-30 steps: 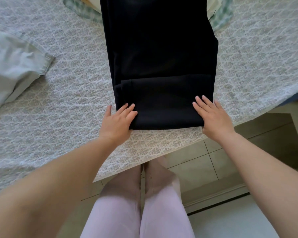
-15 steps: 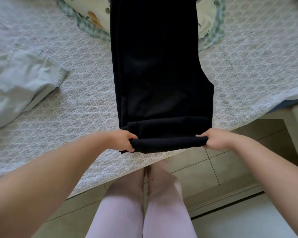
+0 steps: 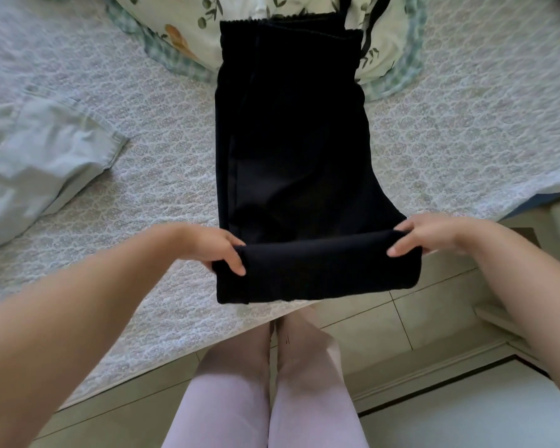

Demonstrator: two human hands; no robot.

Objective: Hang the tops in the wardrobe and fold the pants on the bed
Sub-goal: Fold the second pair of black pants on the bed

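Lying lengthwise on the bed (image 3: 450,150), the black pants (image 3: 291,150) served as the marker for everything else. Their gathered waistband rested at the far end, overlapping a leaf-printed pillow (image 3: 240,24) with a green checked border. Their near end was doubled over into a thick fold that overhung the bed's near edge.

The left hand (image 3: 217,247) was clamped on the left end of that fold, thumb on top and the other fingers wrapped beneath the cloth. The right hand (image 3: 434,232) was clamped on the right end of the same fold, its fingertips pressed onto the upper face of the fabric. Both bare forearms reached in from the near corners of the view toward the pants, and the fold was stretched straight between the two hands.

To the left of the pants, well apart from them, a pale blue garment (image 3: 36,163) lay crumpled on the patterned grey-white bedspread. A black strap (image 3: 374,21) ran over the pillow just beyond the right corner of the waistband.

Below the near fold of the pants, past the bed's edge, the person's legs in light pink trousers (image 3: 265,399) stood on a beige tiled floor (image 3: 440,315).
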